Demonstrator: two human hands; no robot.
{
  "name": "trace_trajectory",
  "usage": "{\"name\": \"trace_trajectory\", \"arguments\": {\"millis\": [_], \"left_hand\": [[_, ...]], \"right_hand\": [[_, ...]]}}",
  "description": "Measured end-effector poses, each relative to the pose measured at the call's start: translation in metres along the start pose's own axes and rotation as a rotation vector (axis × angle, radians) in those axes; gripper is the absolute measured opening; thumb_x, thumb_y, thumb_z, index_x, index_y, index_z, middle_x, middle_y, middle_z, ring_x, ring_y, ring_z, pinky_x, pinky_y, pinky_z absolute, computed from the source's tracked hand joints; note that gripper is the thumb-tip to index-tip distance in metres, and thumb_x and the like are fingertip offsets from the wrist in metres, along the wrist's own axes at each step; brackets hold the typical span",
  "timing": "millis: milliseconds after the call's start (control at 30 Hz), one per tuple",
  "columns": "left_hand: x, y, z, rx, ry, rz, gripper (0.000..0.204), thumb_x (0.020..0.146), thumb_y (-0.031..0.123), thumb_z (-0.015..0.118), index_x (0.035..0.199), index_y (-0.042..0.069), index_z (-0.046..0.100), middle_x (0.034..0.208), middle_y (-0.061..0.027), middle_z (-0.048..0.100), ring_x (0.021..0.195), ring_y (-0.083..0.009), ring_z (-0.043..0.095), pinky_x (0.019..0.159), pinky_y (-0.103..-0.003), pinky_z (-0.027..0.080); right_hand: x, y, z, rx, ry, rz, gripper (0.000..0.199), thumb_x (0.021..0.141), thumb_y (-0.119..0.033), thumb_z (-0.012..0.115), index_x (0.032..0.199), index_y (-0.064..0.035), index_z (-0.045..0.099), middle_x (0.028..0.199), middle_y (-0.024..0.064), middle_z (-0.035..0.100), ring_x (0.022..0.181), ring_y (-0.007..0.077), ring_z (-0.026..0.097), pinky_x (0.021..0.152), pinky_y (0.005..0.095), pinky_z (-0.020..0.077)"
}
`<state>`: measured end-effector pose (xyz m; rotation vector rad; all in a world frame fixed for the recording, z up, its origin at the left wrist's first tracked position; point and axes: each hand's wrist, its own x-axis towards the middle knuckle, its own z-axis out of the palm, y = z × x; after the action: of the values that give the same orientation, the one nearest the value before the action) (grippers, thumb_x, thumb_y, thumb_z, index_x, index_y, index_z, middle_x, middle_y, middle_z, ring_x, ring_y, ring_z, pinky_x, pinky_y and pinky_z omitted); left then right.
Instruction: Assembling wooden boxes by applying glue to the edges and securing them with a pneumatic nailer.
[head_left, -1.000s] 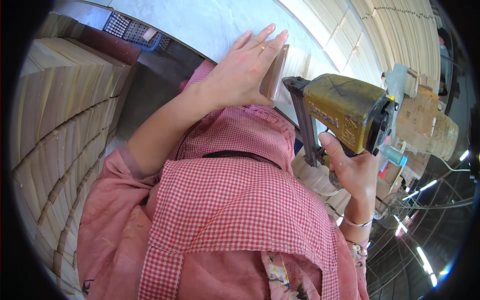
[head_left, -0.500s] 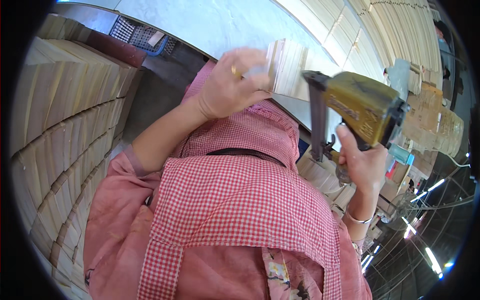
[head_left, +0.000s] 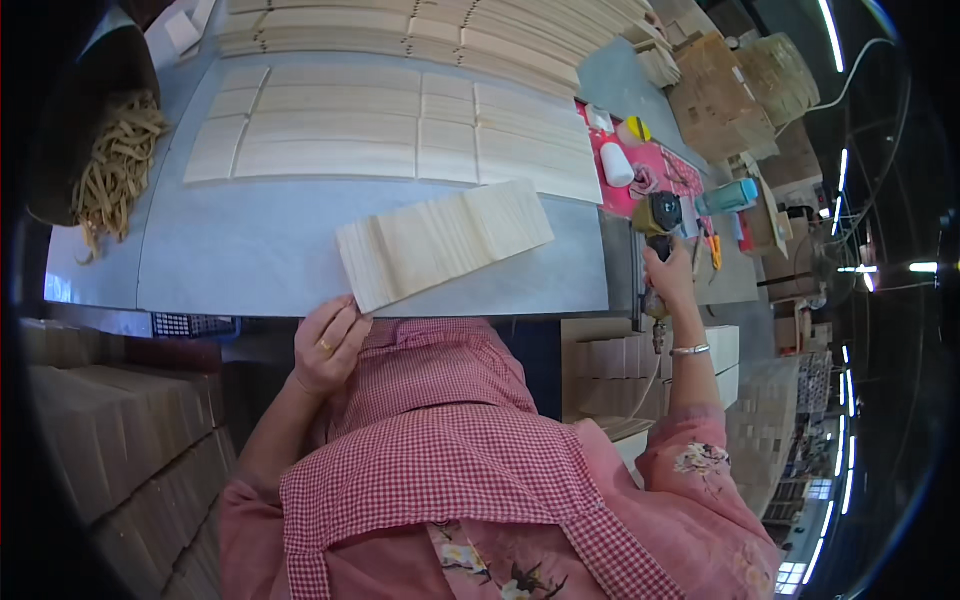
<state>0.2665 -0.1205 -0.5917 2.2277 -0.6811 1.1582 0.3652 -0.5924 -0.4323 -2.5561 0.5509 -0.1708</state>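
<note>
A flat pale wooden panel with raised cross strips lies slanted on the grey worktable. At its near left corner, by the table's front edge, my left hand grips it with bent fingers. My right hand is closed round the handle of a yellow-and-black pneumatic nail gun, held at the table's right end, apart from the panel. Beyond the panel, several thin wooden boards are laid out in rows.
Stacked wooden slats line the far side. A dark container spills curled strips at the left. On the right are a white bottle, a teal bottle, orange-handled scissors and cardboard boxes. Wood piles stand at lower left.
The view has swung. My right hand has taken the nail gun away from the panel to the table's right end. The panel now lies flat, with my left hand at its near corner.
</note>
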Motion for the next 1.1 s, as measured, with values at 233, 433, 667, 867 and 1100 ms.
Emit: {"name": "trace_trajectory", "arguments": {"millis": [233, 433, 667, 867, 1100], "left_hand": [[-0.005, -0.006, 0.005, -0.033, -0.089, -0.016, 0.014, 0.08, 0.001, 0.073, 0.094, 0.0, 0.072, 0.111, -0.0104, 0.069, 0.099, -0.0294, 0.069, 0.085, -0.038, 0.058], [-0.016, -0.006, 0.0, -0.026, -0.162, -0.047, 0.012, 0.08, 0.0, 0.072, 0.092, -0.001, 0.071, 0.113, -0.012, 0.069, 0.099, -0.0312, 0.069, 0.086, -0.039, 0.058], [0.0, -0.004, -0.015, -0.123, -0.368, -0.185, 0.018, 0.081, -0.004, 0.068, 0.099, -0.003, 0.067, 0.12, -0.0144, 0.066, 0.106, -0.0336, 0.066, 0.093, -0.039, 0.055], [0.032, 0.028, -0.017, -0.227, -0.128, -0.594, 0.026, 0.085, -0.006, 0.063, 0.11, -0.003, 0.062, 0.119, -0.0142, 0.064, 0.109, -0.0306, 0.063, 0.099, -0.036, 0.05], [0.074, 0.008, -0.058, -0.599, -0.153, -1.038, 0.022, 0.095, 0.002, 0.056, 0.117, -0.001, 0.058, 0.112, -0.0108, 0.062, 0.102, -0.0202, 0.058, 0.097, -0.031, 0.046]], "right_hand": [[0.071, 0.08, 0.033, -0.52, 0.131, -0.053, 0.04, 0.09, -0.03, 0.064, 0.117, -0.0015, 0.055, 0.101, 0.0242, 0.069, 0.085, 0.0396, 0.07, 0.075, 0.049, 0.055], [0.095, 0.1, 0.065, -0.623, 0.096, 0.104, 0.041, 0.092, -0.034, 0.064, 0.114, -0.0019, 0.054, 0.103, 0.0245, 0.07, 0.094, 0.0457, 0.068, 0.084, 0.0534, 0.0536], [0.077, 0.102, 0.072, -0.7, 0.347, -0.09, 0.046, 0.091, -0.032, 0.067, 0.125, -0.0025, 0.058, 0.11, 0.0211, 0.069, 0.105, 0.0405, 0.066, 0.088, 0.0463, 0.0537], [-0.021, 0.012, 0.138, 0.408, -0.122, -0.471, 0.044, 0.092, -0.002, 0.054, 0.136, -0.0007, 0.056, 0.133, 0.0158, 0.061, 0.114, 0.0282, 0.062, 0.098, 0.0356, 0.0483], [-0.051, -0.057, 0.102, 0.671, -0.12, -0.716, 0.042, 0.093, -0.002, 0.056, 0.135, 0.0022, 0.056, 0.128, 0.0161, 0.061, 0.11, 0.0252, 0.06, 0.097, 0.0319, 0.0471]]}}
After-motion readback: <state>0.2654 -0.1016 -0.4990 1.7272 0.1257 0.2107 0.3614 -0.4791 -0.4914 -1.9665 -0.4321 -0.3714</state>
